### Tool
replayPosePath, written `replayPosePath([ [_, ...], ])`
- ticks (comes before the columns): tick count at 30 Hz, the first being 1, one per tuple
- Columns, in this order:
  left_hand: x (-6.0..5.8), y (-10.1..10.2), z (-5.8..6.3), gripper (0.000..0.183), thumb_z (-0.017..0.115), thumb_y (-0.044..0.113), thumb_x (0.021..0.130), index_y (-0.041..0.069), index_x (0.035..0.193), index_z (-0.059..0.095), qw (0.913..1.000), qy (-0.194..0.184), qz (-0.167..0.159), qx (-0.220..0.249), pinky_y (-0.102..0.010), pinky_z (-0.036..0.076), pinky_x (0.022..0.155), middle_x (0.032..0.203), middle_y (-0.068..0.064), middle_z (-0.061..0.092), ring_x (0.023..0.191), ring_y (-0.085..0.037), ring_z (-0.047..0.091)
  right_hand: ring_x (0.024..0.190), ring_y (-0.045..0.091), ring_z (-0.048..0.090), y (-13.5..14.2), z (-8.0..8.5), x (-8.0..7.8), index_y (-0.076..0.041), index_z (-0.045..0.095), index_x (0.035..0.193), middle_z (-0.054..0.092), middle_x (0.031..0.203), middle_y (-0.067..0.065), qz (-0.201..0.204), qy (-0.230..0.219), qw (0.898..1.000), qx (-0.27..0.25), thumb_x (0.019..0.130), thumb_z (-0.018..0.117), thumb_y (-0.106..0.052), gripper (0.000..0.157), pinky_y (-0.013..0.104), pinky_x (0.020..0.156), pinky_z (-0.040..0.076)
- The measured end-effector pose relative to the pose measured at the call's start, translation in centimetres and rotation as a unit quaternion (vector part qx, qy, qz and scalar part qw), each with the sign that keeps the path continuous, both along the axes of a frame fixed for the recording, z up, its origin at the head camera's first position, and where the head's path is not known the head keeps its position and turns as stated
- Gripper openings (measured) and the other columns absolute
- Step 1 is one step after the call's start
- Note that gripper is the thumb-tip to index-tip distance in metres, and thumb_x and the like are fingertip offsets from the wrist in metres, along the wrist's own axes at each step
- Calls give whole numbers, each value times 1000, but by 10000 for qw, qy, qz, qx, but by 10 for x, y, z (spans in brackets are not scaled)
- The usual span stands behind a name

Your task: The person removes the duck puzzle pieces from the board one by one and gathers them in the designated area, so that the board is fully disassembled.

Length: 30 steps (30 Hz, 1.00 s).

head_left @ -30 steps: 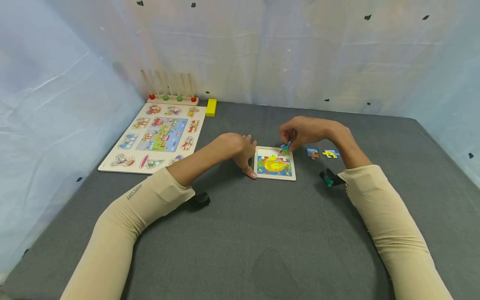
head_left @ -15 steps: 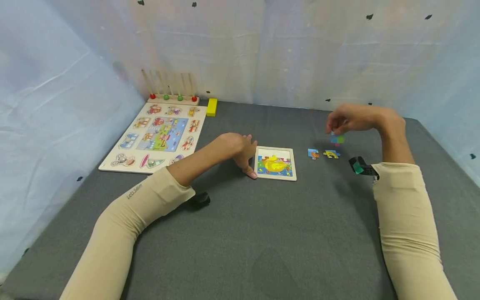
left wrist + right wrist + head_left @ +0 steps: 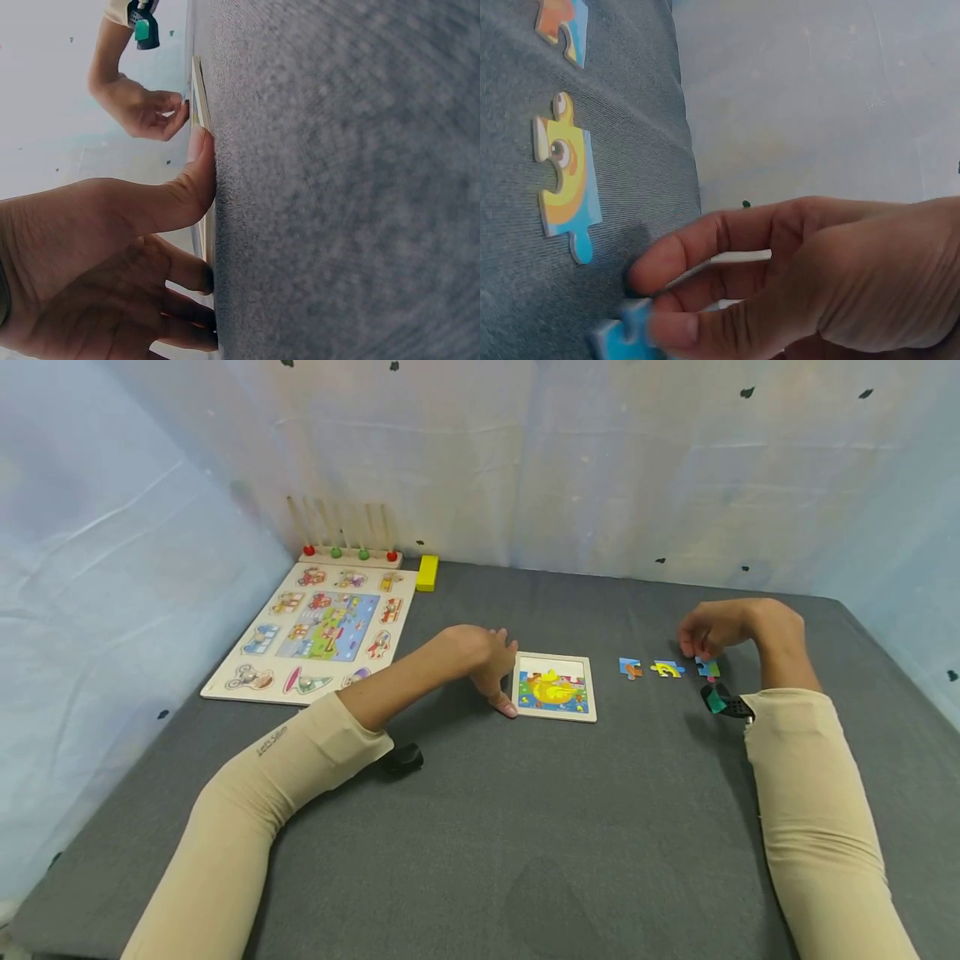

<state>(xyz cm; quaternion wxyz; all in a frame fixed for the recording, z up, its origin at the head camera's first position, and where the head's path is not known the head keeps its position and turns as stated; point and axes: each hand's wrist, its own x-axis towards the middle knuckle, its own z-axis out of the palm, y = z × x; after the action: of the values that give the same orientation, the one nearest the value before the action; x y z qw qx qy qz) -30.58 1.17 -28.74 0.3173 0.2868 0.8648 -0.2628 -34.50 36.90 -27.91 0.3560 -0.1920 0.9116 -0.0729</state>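
Observation:
My left hand (image 3: 495, 670) rests at the left edge of a small wooden jigsaw tray (image 3: 591, 692), its thumb against the rim and its fingers spread along the side. Inside the tray is a partly filled picture of a yellow duck; pale bare board shows at its top. Farther right, my right hand (image 3: 723, 627) pinches a blue and green jigsaw piece (image 3: 622, 341) between thumb and fingers, close over the table. A yellow jigsaw piece with an eye (image 3: 574, 176) and a blue and orange one (image 3: 630, 668) lie between that hand and the tray.
A large wooden peg puzzle board (image 3: 300, 635) lies at the back left. Behind it stands a rack of upright rods (image 3: 348, 557) with red and green beads, beside a yellow block (image 3: 427, 573). A pale curtain (image 3: 600, 468) hangs along the table's back edge.
My right hand has carried the blue and green jigsaw piece from the tray's top right corner to the right, then down beside the two loose pieces. My left hand has stayed at the tray.

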Motion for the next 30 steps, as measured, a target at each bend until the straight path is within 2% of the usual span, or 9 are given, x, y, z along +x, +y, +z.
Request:
replayPosePath([
  [3,0,1,1,124,51,83,91,3,167,-5,10000,11,-19,0,-50,11,135,176,-23,-6,166,-36,1,88,19,55,0,3,4,-3,61,104,62,94,5,-159,239,9986,442,94,67,4,13,38,77,48],
  [6,0,2,2,123,50,83,91,3,167,-6,10000,1,-33,-58,-50,10,135,176,-23,-7,166,-36,1,90,21,53,-1,5,8,-5,60,104,58,95,5,-523,271,9949,825,94,77,-12,21,38,77,46],
  [10,-1,3,2,123,50,83,91,3,167,-6,9999,-33,-25,-131,-50,10,135,176,-23,-7,166,-36,1,87,21,52,-2,3,10,-7,60,101,56,92,4,-854,136,9912,998,94,77,-16,20,35,74,45],
  [17,0,3,1,123,49,83,91,4,167,-7,9998,-75,-19,-189,-51,11,135,176,-22,-6,166,-36,1,81,17,53,2,3,12,-8,64,95,59,84,0,-692,37,9908,1163,95,75,-16,14,32,70,47],
  [19,0,3,1,123,49,83,91,4,167,-6,9998,-71,-19,-177,-51,11,135,176,-22,-6,166,-36,1,82,18,53,3,2,12,-8,64,95,59,85,0,-723,55,9907,1155,95,75,-18,15,33,71,47],
  [26,0,2,0,123,51,82,91,3,167,-5,9999,-84,-42,-101,-52,12,135,176,-22,-4,166,-36,3,80,16,51,0,-3,8,-9,64,91,56,82,-1,-900,-53,9894,1137,98,74,-40,33,33,74,45],
  [30,-1,1,-1,123,52,81,91,3,167,-5,9999,-106,-19,-12,-52,10,135,176,-24,-6,166,-37,1,79,16,52,1,-3,8,-9,66,91,58,82,0,-852,33,9884,1259,100,72,-37,30,32,73,47],
])
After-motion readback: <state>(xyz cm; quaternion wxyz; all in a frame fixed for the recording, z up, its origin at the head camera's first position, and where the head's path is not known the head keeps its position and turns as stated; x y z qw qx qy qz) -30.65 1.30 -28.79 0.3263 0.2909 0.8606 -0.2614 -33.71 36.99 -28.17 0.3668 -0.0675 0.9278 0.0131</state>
